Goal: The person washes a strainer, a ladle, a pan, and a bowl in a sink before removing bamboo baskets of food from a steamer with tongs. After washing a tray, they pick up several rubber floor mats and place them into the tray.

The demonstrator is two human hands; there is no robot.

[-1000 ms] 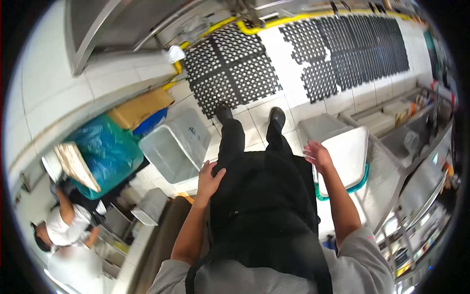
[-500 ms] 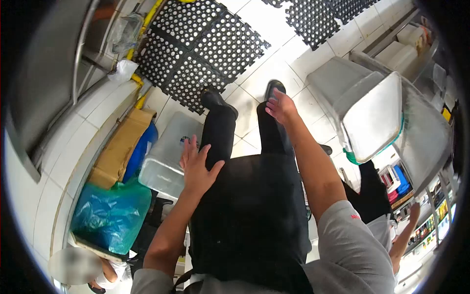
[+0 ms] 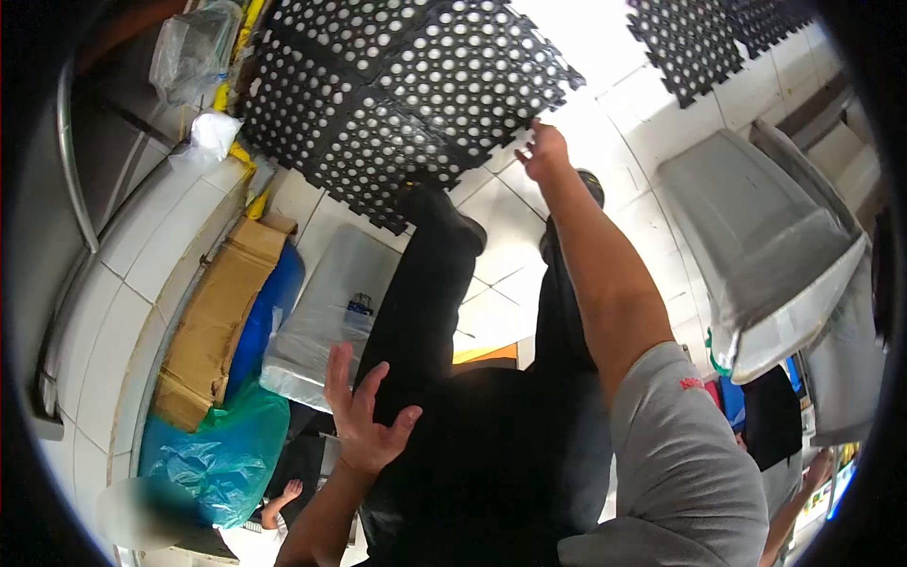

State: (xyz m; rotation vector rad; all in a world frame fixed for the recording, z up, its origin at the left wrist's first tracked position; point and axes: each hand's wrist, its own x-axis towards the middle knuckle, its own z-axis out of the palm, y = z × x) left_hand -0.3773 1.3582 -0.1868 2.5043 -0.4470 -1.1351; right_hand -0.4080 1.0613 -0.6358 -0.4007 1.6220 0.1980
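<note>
My left hand (image 3: 368, 420) hovers in front of my dark-clad thigh, its fingers spread and nothing in them. Stretched far forward, my right hand (image 3: 545, 153) has its fingers apart, with the fingertips close to the edge of a black perforated floor mat (image 3: 416, 113) in this view. The mat is made of joined square pieces with jagged, interlocking edges. My left shoe (image 3: 444, 215) is at its near edge. To the left of my leg is a translucent plastic bin (image 3: 326, 293).
Flattened cardboard (image 3: 213, 326), a blue object (image 3: 260, 331) and a green plastic bag (image 3: 222, 454) line the tiled ledge (image 3: 104, 350) at left. Grey bins (image 3: 756, 236) stand at right. Another mat (image 3: 685, 47) lies beyond. Other people show at lower left and lower right.
My right hand has moved forward from above my right shoe to the mat's near edge. My left hand has lowered a little and turned, fingers spread. The view has shifted and tilted.
</note>
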